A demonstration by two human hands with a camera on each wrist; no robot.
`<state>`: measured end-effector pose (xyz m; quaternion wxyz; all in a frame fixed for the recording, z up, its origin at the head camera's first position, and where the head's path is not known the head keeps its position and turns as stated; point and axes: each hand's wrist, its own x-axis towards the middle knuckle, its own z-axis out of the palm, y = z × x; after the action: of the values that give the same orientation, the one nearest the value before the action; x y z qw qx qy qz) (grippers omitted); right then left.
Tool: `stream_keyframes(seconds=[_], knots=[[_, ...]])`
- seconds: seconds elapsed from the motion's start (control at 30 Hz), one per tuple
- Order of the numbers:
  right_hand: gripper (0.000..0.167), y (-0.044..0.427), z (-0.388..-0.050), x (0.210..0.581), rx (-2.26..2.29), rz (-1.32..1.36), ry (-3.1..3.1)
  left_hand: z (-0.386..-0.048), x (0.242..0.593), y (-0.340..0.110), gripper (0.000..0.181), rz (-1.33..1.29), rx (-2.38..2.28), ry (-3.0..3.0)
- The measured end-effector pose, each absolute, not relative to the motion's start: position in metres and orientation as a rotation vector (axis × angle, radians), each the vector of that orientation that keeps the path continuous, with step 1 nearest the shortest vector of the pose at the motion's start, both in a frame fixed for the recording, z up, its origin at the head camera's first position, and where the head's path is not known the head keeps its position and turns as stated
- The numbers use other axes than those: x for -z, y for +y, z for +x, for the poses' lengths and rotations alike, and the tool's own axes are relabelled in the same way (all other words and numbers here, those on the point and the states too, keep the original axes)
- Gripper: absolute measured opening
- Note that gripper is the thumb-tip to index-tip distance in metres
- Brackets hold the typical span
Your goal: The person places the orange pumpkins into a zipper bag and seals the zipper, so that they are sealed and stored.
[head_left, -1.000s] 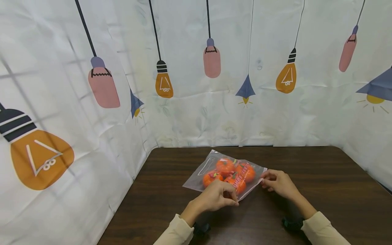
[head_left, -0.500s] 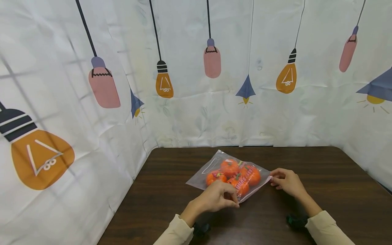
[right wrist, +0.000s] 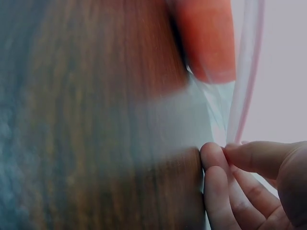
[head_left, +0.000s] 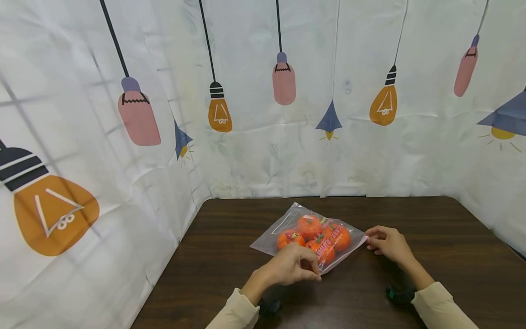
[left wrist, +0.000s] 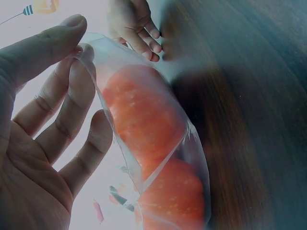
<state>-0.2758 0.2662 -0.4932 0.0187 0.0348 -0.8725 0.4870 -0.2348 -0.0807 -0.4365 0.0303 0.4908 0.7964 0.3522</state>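
Observation:
On the dark table lies a clear plastic zip bag [head_left: 271, 235] with pink print, holding several orange-red tomatoes [head_left: 309, 225]. My left hand [head_left: 289, 265] pinches the bag's near corner between thumb and forefinger; in the left wrist view the other fingers of that hand [left wrist: 53, 115] are spread loosely beside the bag. The right hand [head_left: 388, 242] pinches the bag's right corner. Seen from the right wrist, thumb and forefinger of this hand [right wrist: 244, 177] meet at the end of the bag's pink-edged rim [right wrist: 248, 91]. The bag's mouth edge stretches between both hands.
The brown wood-grain table [head_left: 444, 237] extends on both sides of the bag. Behind it and to the left hangs a white cloth [head_left: 263, 160] printed with lamps. Dark bands [head_left: 400, 294] show at both wrists.
My right hand has moved to the right with its corner of the bag. The bag and tomatoes have shifted slightly right, while the left hand has stayed nearly in place.

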Motion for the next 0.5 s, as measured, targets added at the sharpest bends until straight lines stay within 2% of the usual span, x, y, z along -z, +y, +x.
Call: stream_keyframes(seconds=[0.27, 0.5], knots=[[0.024, 0.2676, -0.2771, 0.4938, -1.468, 0.117, -2.731, -0.2320, 0.4374, -0.0769, 0.011, 1.481, -1.111, 2.478], [0.026, 0.2716, -0.2783, 0.4940, -1.522, 0.166, -2.747, -0.2284, 0.4415, -0.0712, 0.008, 1.464, -0.928, 2.557]])
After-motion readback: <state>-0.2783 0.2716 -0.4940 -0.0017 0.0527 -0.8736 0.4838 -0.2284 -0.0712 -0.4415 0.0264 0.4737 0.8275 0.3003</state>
